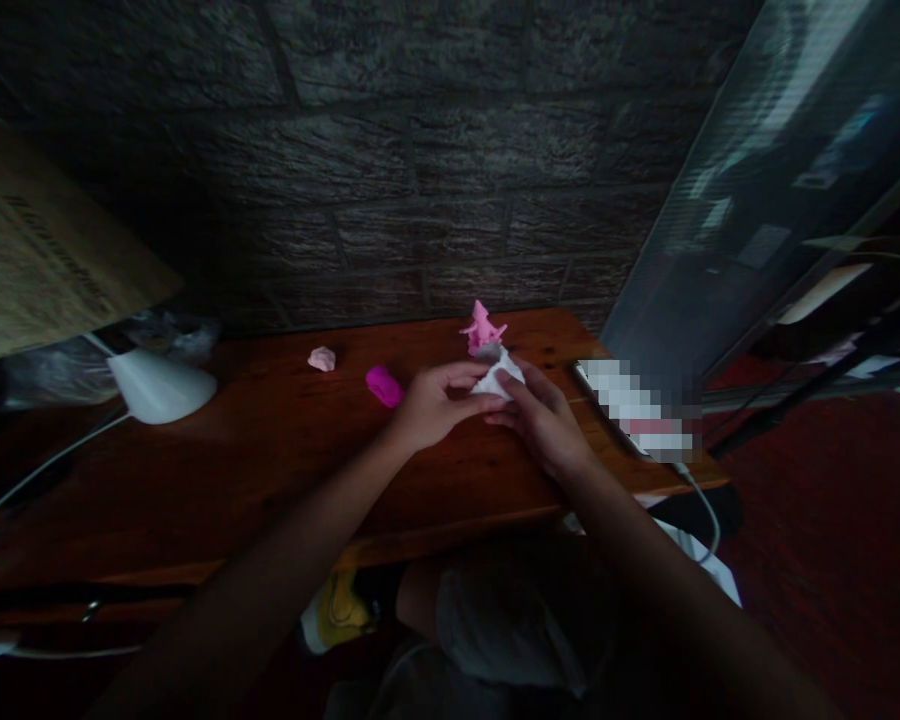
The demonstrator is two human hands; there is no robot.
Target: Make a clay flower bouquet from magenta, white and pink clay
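Note:
Between my two hands is a white crumpled piece (496, 374) with ragged edges; clay or paper, I cannot tell which. The fingers and thumb of my left hand (436, 405) pinch it from the left. On its other side, my right hand (546, 415) grips it, with the thumb pressed on its front. Just behind it stands a small pink figure (480, 326) with a pointed top and thin arms stretching sideways. A magenta lump (384, 385) lies on the wooden table to the left of my left hand, and a pale pink lump (321, 358) sits farther left.
A white lamp base (161, 385) and a brown paper bag (52, 240) are at the left. Right of my hands lies a phone (630, 405), its screen blurred out, with a white cable (709, 505) hanging off the table (285, 460). A dark brick wall (450, 170) rises behind.

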